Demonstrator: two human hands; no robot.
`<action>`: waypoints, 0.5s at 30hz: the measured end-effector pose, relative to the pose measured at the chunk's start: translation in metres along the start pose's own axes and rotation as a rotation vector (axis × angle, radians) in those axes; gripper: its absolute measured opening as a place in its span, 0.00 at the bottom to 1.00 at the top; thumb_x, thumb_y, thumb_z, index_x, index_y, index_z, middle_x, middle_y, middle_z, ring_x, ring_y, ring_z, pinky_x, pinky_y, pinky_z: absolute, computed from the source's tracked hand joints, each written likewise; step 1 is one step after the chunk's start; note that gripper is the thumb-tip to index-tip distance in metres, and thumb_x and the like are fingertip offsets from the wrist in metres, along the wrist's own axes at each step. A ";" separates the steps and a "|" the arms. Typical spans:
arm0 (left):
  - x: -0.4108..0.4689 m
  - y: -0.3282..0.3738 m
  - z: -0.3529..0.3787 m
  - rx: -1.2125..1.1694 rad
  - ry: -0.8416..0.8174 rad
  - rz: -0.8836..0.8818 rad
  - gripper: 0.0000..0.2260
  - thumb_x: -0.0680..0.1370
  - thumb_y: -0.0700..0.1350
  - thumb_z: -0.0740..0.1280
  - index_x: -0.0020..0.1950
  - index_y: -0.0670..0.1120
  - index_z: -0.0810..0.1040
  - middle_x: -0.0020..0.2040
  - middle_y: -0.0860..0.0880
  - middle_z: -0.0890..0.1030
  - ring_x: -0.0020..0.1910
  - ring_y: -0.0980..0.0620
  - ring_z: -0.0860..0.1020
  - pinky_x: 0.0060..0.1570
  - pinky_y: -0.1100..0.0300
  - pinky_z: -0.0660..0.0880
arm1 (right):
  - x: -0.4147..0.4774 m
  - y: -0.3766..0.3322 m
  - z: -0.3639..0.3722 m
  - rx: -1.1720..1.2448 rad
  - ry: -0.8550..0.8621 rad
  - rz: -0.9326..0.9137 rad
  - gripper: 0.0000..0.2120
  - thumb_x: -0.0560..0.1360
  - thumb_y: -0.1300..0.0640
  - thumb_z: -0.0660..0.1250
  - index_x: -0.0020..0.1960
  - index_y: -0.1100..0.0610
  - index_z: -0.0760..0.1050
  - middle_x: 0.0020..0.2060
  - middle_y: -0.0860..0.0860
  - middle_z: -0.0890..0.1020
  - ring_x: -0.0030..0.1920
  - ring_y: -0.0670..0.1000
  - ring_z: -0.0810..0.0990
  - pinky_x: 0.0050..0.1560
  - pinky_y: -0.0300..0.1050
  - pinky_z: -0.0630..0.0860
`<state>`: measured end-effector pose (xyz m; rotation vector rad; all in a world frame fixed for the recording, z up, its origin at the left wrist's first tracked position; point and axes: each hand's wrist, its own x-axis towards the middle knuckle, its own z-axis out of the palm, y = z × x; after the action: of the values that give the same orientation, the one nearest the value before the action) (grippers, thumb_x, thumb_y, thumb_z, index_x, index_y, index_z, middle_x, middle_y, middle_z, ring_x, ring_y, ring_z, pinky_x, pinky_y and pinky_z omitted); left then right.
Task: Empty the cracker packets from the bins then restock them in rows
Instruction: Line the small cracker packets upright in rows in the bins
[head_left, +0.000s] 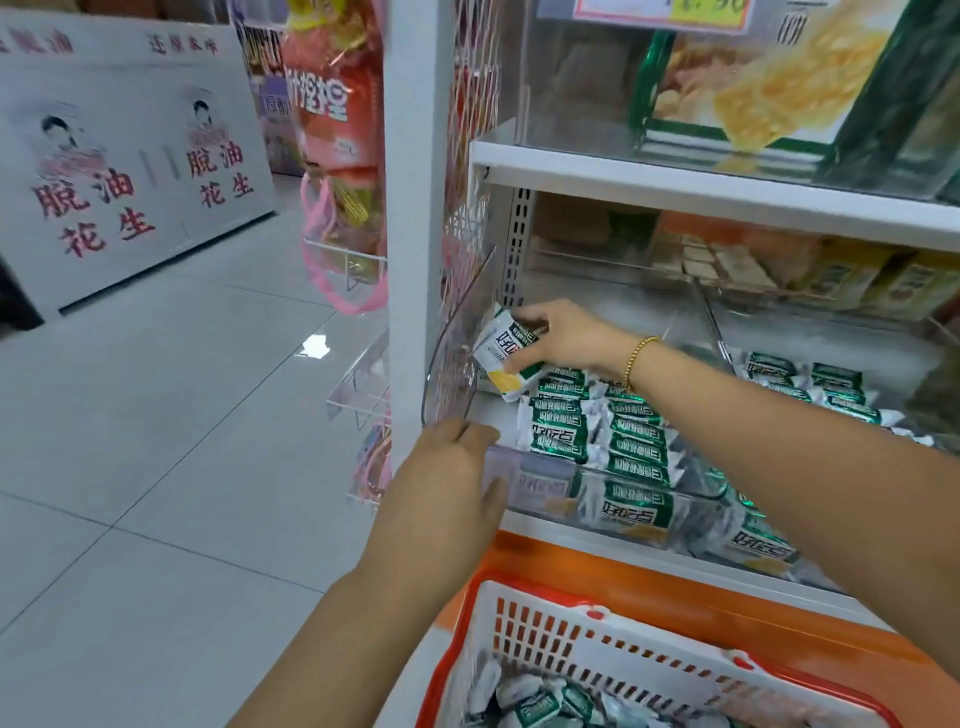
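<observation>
Basket (571, 621) below; left hand (452, 467) grasps the clear bin (540, 480), right hand (566, 338) holds a cracker packet (506, 353).

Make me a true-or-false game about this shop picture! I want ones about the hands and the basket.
1. The right hand holds a cracker packet. True.
2. The basket is empty. False: loose packets lie inside it.
3. The left hand holds a packet too. False: it grips the front corner of the clear bin.
4. A gold bracelet is on the right wrist. True.
5. The clear bin has no packets in it. False: green and white packets lie in it in rows.
</observation>
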<state>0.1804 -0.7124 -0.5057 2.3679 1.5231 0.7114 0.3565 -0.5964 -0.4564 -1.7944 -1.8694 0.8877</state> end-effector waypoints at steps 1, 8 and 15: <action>0.000 0.000 0.000 0.006 0.001 -0.002 0.18 0.80 0.50 0.61 0.70 0.53 0.67 0.67 0.55 0.69 0.65 0.58 0.68 0.57 0.68 0.66 | 0.000 0.003 0.000 -0.017 -0.041 -0.001 0.35 0.69 0.60 0.76 0.73 0.59 0.66 0.64 0.49 0.74 0.57 0.47 0.73 0.47 0.29 0.73; 0.001 0.000 0.001 0.057 -0.012 0.020 0.20 0.80 0.48 0.63 0.72 0.54 0.65 0.69 0.56 0.67 0.68 0.58 0.65 0.62 0.67 0.65 | 0.014 0.005 0.020 -0.437 -0.092 -0.065 0.36 0.70 0.54 0.75 0.74 0.55 0.65 0.72 0.54 0.69 0.64 0.55 0.75 0.56 0.40 0.72; -0.001 -0.002 0.003 0.074 -0.003 0.054 0.22 0.79 0.46 0.63 0.73 0.52 0.64 0.70 0.54 0.68 0.67 0.57 0.66 0.61 0.67 0.65 | 0.027 0.019 0.045 -0.722 0.047 -0.058 0.38 0.67 0.46 0.76 0.73 0.53 0.67 0.66 0.59 0.72 0.70 0.62 0.64 0.68 0.56 0.66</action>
<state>0.1801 -0.7123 -0.5089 2.4712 1.5149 0.6736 0.3370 -0.5779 -0.5055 -2.0908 -2.3827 0.1286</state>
